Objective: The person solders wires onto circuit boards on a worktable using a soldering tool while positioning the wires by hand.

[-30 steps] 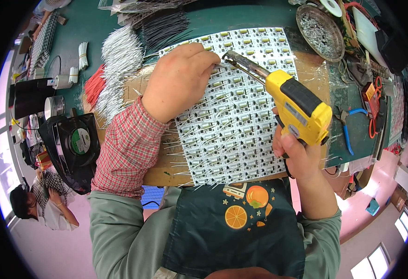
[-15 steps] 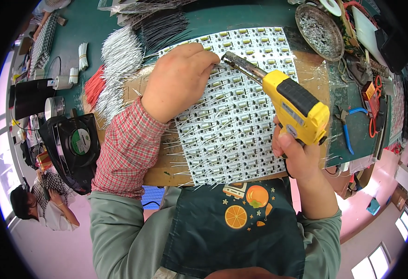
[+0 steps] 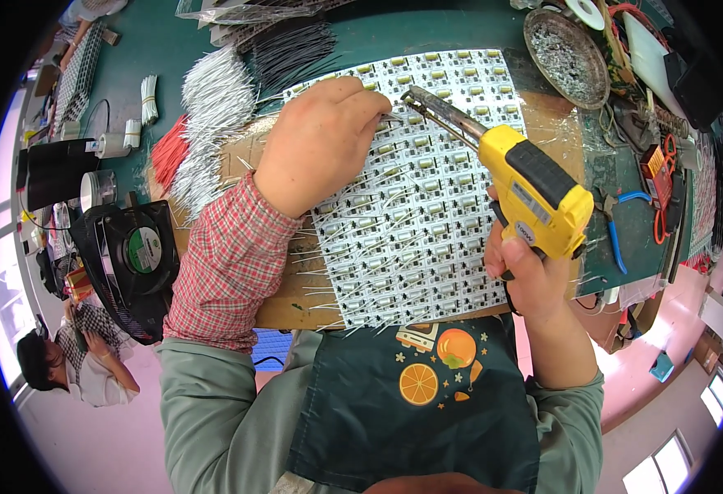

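A sheet of white circuit boards (image 3: 452, 235) lies before me, with small components in rows and thin white wires sticking out from many of them. My left hand (image 3: 320, 140) rests over its upper left part, thumb and forefinger pinched together. A thin wire (image 3: 392, 116) seems to poke out at those fingertips; the rest is hidden by the hand. In my right hand (image 3: 526, 276) is a yellow and black soldering gun (image 3: 536, 193), gripped by its handle. Its metal tip points up and left, a short gap to the right of my left fingertips.
Piles of white wires (image 3: 213, 107), black wires (image 3: 291, 53) and red wires (image 3: 170, 154) lie at the upper left. A black fan (image 3: 135, 251) stands left. On the right are a round dish (image 3: 566, 58) of metal scraps and blue-handled cutters (image 3: 615, 226). Another person (image 3: 81, 354) sits far left.
The soldering gun has shifted slightly right, and its tip has drawn away from my left fingertips. My left hand has barely moved and keeps its pinch.
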Demonstrator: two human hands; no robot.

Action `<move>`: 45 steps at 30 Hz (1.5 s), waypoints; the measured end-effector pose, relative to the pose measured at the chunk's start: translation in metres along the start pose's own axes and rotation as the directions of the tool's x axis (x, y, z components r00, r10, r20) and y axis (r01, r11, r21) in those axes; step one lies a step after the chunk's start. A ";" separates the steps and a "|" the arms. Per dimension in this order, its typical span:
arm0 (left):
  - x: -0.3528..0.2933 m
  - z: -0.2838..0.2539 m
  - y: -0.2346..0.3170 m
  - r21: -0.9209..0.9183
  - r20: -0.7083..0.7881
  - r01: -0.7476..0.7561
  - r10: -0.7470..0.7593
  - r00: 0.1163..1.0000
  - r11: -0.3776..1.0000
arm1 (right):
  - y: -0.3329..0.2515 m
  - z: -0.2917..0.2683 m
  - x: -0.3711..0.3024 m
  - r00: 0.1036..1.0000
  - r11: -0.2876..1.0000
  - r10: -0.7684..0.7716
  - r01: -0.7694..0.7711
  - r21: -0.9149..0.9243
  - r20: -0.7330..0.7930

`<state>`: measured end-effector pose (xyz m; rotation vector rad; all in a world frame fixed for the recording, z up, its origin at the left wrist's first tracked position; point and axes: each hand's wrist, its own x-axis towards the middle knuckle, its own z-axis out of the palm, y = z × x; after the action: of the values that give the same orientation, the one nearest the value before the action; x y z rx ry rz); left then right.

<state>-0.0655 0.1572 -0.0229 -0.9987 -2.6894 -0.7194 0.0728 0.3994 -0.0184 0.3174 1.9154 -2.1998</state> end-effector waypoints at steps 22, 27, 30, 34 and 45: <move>0.006 -0.011 0.003 -0.133 -0.071 0.101 -0.111 0.991 0.986 | -0.016 0.008 0.007 0.999 0.999 -0.015 0.016 0.030 -0.033; 0.004 -0.005 0.001 -0.081 -0.069 0.095 -0.100 0.993 0.992 | -0.011 0.008 0.007 0.999 1.000 -0.025 0.026 0.010 -0.026; 0.003 -0.003 0.000 -0.042 -0.055 0.078 -0.081 0.995 0.996 | -0.010 0.004 0.007 1.000 0.999 -0.026 0.026 -0.031 0.017; 0.004 -0.002 0.000 -0.013 -0.052 0.054 -0.055 0.997 0.998 | -0.004 -0.002 0.005 0.998 0.997 -0.030 0.026 0.069 0.047; 0.005 -0.003 -0.001 0.003 -0.014 0.057 -0.057 0.998 0.998 | -0.005 -0.003 0.005 0.996 0.998 -0.004 -0.002 0.069 0.085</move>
<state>-0.0697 0.1578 -0.0187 -0.9158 -2.7159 -0.7290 0.0664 0.4030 -0.0158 0.2298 1.7989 -2.2460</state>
